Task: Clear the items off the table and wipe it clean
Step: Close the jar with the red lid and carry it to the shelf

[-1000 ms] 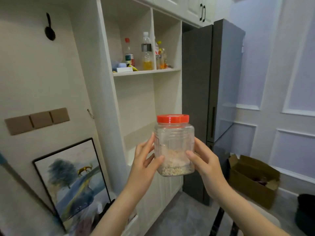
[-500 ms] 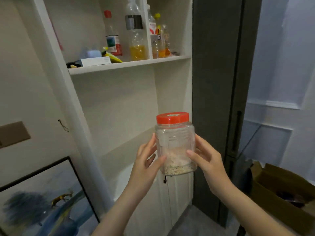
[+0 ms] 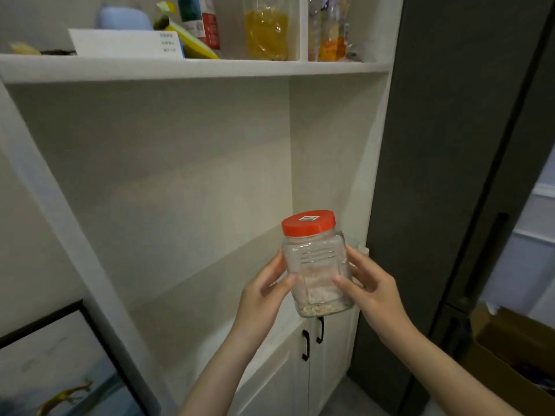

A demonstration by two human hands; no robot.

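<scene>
I am seeing the clear jar (image 3: 319, 273) with the red lid (image 3: 308, 222) sitting upright in mid-air, in front of the white cabinet's (image 3: 186, 181) open niche. My left hand (image 3: 264, 298) and right hand (image 3: 369, 291) are gripping the jar from either side, fingers curling round it. Right of the cabinet a dark fridge (image 3: 444, 145) is standing, with a cardboard box (image 3: 510, 355) beyond it

Two bare forearms rise from the near edge, with no sleeves in view. The left hand (image 3: 264, 291) and right hand (image 3: 371, 288) wear no gloves, rings or watch. Fingernails are short and unpainted.
</scene>
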